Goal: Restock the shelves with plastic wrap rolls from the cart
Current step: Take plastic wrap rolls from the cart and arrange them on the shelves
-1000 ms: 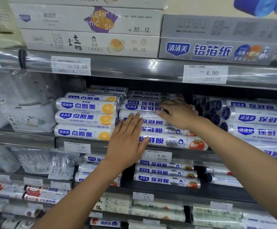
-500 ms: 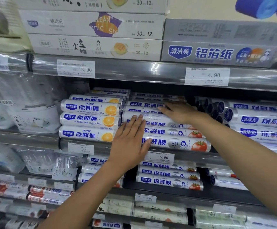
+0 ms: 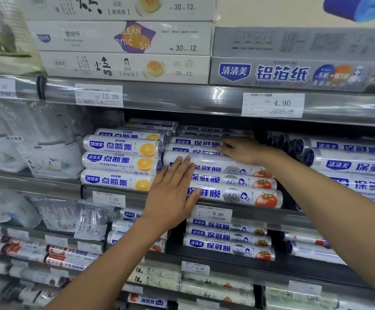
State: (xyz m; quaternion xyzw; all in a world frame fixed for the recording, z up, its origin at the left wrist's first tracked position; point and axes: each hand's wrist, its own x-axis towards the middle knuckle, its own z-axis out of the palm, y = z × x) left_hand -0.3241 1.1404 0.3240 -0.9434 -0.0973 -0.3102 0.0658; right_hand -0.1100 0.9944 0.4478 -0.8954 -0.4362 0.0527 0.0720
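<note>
"Head view: how do the plastic wrap rolls (image 3: 233,194) lie on the shelf (image 3: 262,218)?"

"They lie flat in a stack on the middle shelf, behind the price tag 9.90 (image 3: 214,214). Their long axis runs left to right, along the shelf edge. The tomato picture is at the right end of each roll and the blue brand mark at the left end."

"And the top roll (image 3: 206,158)?"

"It has the same direction and lies on the front of the stack. Its printed side is turned away, so it looks almost plain."

"What is the left hand (image 3: 170,198) doing?"

"It is flat, with straight fingers close together pointing up. The palm covers the left part of the lower rolls, the fingertips touch the top roll, and the thumb lies on the lowest roll. It grips nothing."

"The right hand (image 3: 243,151)?"

"That arm comes from the lower right. The hand lies palm down on the top roll, with the fingers stretched to the left over it. The thumb is hidden; I see no grip."

"What is beside the stack?"

"Just on the left there are rolls with an orange picture (image 3: 119,163), also lying left to right. On the right is another pile of rolls (image 3: 349,166)."
</note>
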